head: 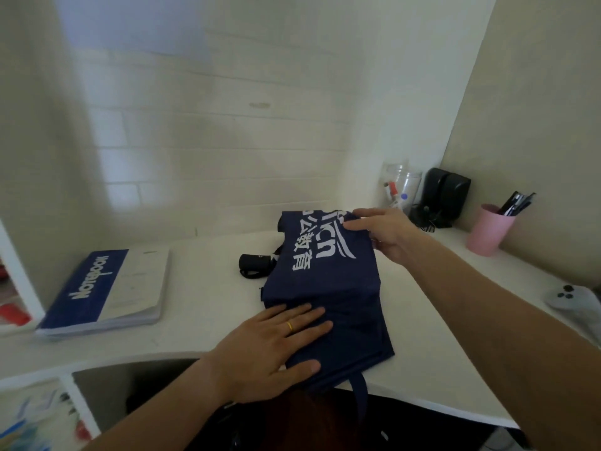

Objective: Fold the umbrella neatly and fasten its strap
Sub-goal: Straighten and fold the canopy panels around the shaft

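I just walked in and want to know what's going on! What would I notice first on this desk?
First, the navy umbrella canopy with white lettering, lying flattened mid-desk. The left hand, wearing a gold ring, presses flat on its near end, while the right hand touches its far end. The umbrella's black handle pokes out left, and a blue notebook lies farther left.

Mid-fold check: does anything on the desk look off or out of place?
Only the umbrella: its near edge and strap overhang the desk front edge. Both hands lie flat on the fabric.
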`<state>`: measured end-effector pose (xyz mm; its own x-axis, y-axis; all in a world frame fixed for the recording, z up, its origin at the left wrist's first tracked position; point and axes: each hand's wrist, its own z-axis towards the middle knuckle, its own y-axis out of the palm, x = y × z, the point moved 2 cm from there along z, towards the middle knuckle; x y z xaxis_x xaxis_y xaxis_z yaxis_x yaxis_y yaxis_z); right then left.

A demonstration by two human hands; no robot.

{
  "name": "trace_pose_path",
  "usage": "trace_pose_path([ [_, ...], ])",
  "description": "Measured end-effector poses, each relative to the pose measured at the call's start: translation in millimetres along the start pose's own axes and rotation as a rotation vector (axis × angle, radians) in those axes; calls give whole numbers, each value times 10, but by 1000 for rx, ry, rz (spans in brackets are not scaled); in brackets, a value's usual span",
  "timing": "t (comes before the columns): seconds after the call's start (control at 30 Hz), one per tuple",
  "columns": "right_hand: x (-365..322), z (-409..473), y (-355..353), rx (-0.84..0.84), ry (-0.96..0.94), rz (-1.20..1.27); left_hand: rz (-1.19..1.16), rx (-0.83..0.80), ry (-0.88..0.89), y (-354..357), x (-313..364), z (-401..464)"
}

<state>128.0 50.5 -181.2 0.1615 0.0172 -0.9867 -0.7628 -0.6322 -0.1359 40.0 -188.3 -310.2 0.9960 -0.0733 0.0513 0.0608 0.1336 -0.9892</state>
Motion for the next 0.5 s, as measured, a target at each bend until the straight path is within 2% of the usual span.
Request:
trace_pose_path([
  [0.1,-62,-286,-72,-179,-99,141,-7,27,-1,21,-11,-4],
  [0.2,64,-668,-148,-336,-179,128,-18,47,-3,18,-14,-25],
  [0.27,204,-869,-204,-356,-249,21,-16,82,1,3,-19,-44],
  [0.37,455,-1065,-293,-296,-342,-132,-64,88,-12,-33,2,-72],
  [0.5,838,-1162,-350,-293,-300,-156,-74,113,-28,-65,50,-88],
])
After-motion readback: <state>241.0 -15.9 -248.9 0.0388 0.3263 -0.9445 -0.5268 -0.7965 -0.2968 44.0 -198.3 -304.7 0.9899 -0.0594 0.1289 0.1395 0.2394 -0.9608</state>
